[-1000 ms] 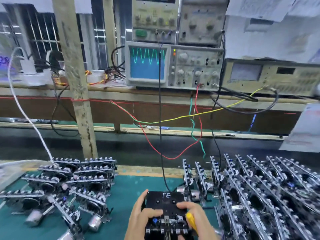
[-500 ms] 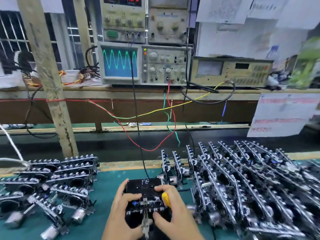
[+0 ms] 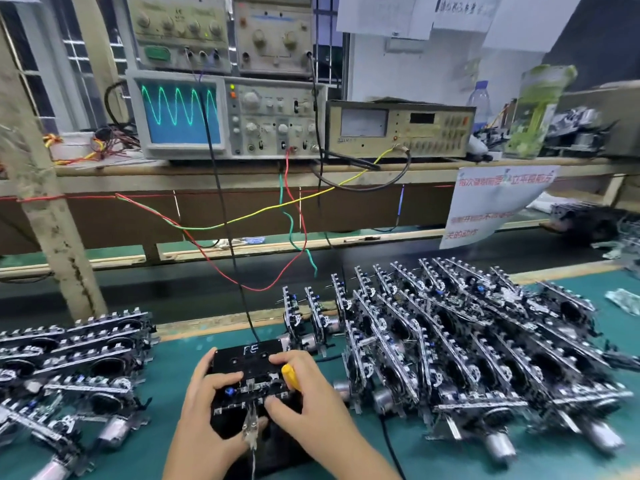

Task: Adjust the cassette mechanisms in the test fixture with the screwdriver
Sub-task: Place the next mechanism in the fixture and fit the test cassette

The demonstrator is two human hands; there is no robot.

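only the person's two hands and forearms enter the head view, from the bottom edge. the left hand [image 3: 211, 403] and the right hand [image 3: 304, 410] are bare, with no gloves, and no ring shows on the fingers that can be seen. both forearms are bare up to the frame edge, with no sleeve, cuff, watch or strap in sight. the fingernails that show look short and unpainted.
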